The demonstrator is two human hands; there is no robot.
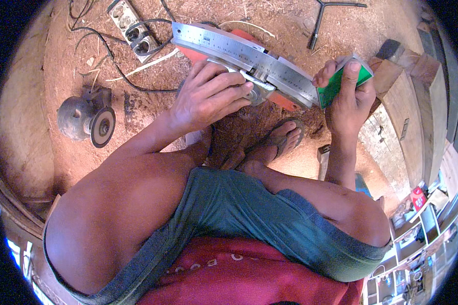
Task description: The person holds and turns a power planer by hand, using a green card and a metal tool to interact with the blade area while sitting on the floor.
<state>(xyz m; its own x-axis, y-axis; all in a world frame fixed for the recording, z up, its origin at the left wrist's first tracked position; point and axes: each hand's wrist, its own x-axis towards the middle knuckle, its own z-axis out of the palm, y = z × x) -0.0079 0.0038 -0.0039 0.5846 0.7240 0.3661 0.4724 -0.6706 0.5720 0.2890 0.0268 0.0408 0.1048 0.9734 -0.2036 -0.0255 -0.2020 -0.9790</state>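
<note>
1 metal square (259,90) is being gripped by the left hand (207,95), its ruler (216,44) slanting down rightward toward a green card (333,88) being clasped in the right hand (349,105).

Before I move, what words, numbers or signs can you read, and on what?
I won't copy print out, but it stands here:
Long silver metal ruler: numbers, graduations, small dark label.
Dark red cloth shirt: pale letters, some indistinct.
Small red box: white lettering, small and blurred.
Green flat rectangular packet: any print too blurred.
</note>
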